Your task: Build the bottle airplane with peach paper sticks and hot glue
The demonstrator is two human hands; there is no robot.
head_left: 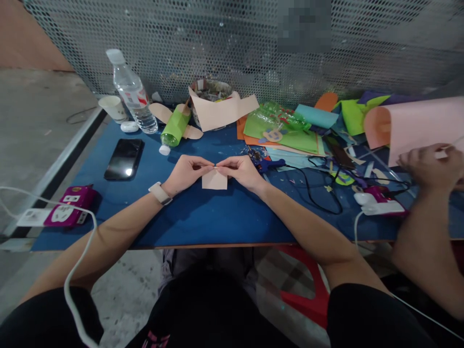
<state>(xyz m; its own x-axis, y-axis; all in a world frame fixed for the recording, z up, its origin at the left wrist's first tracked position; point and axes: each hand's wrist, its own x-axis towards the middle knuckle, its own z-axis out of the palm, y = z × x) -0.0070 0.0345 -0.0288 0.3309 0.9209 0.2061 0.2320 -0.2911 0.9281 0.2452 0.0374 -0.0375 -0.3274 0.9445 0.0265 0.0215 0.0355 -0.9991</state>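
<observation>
We pinch a small paper (214, 181)
Left hand (187, 173) and right hand (242, 171) grip its far edge; phone (123, 158) at left.

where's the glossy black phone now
In the head view, the glossy black phone lies left on the blue table, between the clear plastic bottle and purple box.

A perforated panel (163, 43) stands behind the blue table (217, 222) on grey floor (36, 116).

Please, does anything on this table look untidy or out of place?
Yes: beyond the right hand, paper scraps lie strewn untidily, and a green bottle lies on its side on coloured sheets instead of standing.
</observation>
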